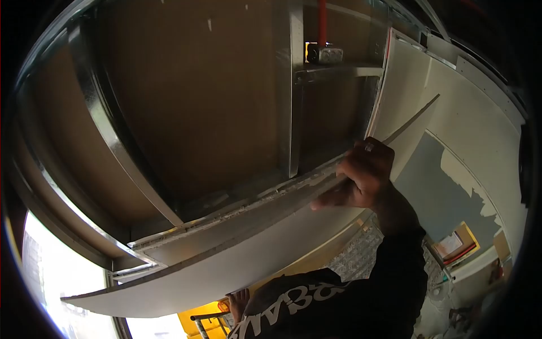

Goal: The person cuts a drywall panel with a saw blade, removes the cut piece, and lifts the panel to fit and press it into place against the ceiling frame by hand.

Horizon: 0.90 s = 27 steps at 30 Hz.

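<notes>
A long sheet of plasterboard (248,254) leans across the view, its thin upper edge running from the lower left up to the right. My right hand (361,175) is closed over that upper edge, right of the middle. Low down, my left hand (239,304) is closed at the sheet's lower edge, partly hidden by my dark sleeve. Close behind the sheet stands a metal stud frame (294,101) with brown backing board (197,101). Along the frame's lower part runs the rough top edge of another board (265,195).
A metal electrical box (326,54) with a red conduit (322,22) sits in the frame. To the right is a pale wall (474,107) with a grey patch (435,181). Below are a yellow object (206,319) and dark metal rails (206,321). Bright light enters at lower left.
</notes>
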### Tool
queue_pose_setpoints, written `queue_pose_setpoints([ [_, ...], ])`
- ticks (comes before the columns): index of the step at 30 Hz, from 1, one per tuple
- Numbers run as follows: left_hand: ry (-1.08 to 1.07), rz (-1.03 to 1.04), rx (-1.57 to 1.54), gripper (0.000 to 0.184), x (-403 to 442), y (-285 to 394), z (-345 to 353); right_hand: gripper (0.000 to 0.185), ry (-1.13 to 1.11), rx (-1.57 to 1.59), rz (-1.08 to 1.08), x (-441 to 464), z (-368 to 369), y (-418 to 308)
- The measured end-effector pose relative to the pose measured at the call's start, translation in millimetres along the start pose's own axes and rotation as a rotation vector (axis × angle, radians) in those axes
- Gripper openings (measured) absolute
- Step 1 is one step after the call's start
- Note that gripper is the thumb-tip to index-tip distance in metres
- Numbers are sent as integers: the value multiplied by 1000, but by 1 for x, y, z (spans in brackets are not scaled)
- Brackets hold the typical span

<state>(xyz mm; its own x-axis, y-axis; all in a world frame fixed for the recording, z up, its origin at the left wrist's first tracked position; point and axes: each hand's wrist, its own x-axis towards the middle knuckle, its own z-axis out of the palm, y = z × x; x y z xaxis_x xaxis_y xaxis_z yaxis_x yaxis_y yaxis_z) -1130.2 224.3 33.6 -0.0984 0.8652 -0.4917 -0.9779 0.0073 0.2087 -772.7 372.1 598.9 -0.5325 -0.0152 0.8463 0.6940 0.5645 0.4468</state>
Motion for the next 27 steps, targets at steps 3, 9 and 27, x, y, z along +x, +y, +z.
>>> queue_pose_setpoints([
  [3, 1, -7, 33, 47, 4, 14, -36, 71, 11, 20, 11, -1, -6, -6],
  [9, -113, 139, 27, 31, -25, 29, 45, 56, -23, -2, 22, 19, -17, 11],
  [27, 146, 532, 333, 88, -15, 113, 272, 53, 307, -426, -170, 193, 40, 100],
])
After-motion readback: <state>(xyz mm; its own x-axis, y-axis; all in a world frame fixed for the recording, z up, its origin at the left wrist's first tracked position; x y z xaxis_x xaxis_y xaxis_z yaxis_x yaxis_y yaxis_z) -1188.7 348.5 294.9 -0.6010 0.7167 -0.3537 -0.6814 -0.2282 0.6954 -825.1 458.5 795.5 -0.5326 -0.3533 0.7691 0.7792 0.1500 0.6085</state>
